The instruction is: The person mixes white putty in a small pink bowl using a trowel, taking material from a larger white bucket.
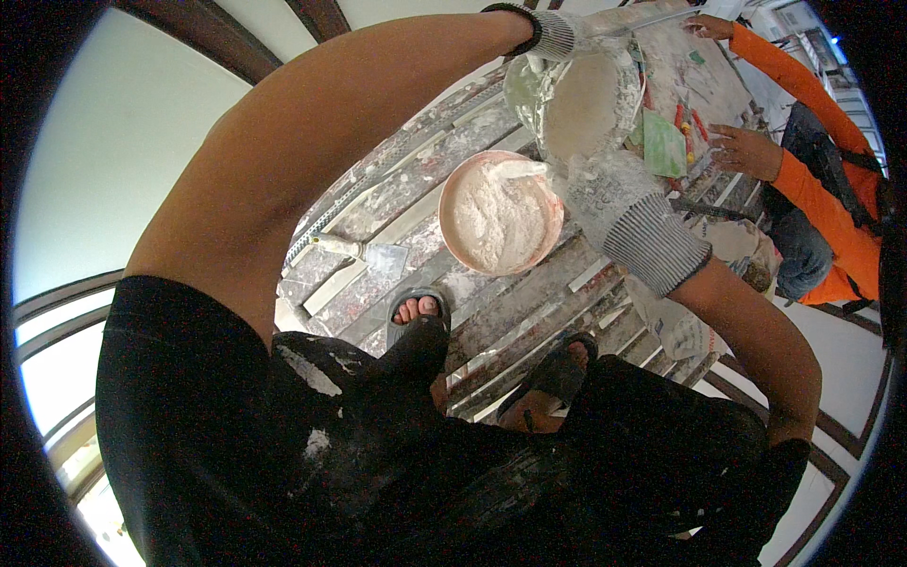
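Note:
My right hand (623, 205), in a grey knit glove caked with white, is at the right rim of a pinkish bowl (445, 220). A whitish, thumb-like shape reaches over the rim, so the hand appears to grip it. Whitish powder or paste (503, 220) lies lumpy in the bowl. Behind it stands a smeared greenish bucket (521, 92) holding a pale grey mix (584, 106). At the bucket's far rim is my gloved left hand (556, 37), a finger seeming to hook over the edge; the other fingers are hard to make out.
A putty knife (386, 259) lies on the spattered slatted platform (425, 205), near my sandalled feet (418, 308). To the right are a green plate (662, 145), red-handled tools (684, 127), a crumpled sack (673, 326) and another person's orange-sleeved arms (801, 78). A metal strip (652, 21) extends beyond the bucket.

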